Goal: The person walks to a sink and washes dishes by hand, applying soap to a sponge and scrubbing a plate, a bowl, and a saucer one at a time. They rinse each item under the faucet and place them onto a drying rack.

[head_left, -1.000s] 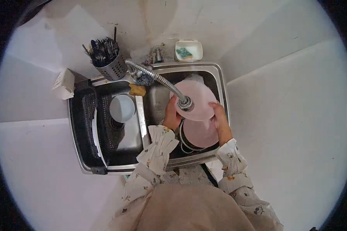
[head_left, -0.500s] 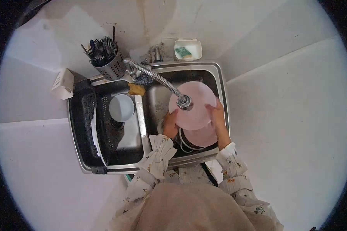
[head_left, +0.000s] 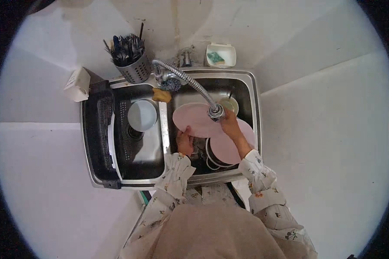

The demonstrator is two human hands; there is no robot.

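- Broadly, the white counter surrounds a steel double sink. The left basin holds a black drainer rack and a pale blue bowl.
- Over the right basin, a pink plate is held up and tilted, just under the spray head of the flexible tap.
- It looks stiff, fairly light and breakable. Wet under the tap, it is likely slippery, so the rim is the safest place to hold it, with a thumb on the face and fingers behind.
- A second pink plate lies lower in the same basin on a stack of dishes, near and to the right of the held one.
- The left hand clasps the near-left rim of the raised plate.
- The right hand rests against its right edge. The spray head hides the fingers, so I cannot tell whether it grips or only steadies.
- On the far ledge stand a cutlery holder and a soap dish with a green scourer.
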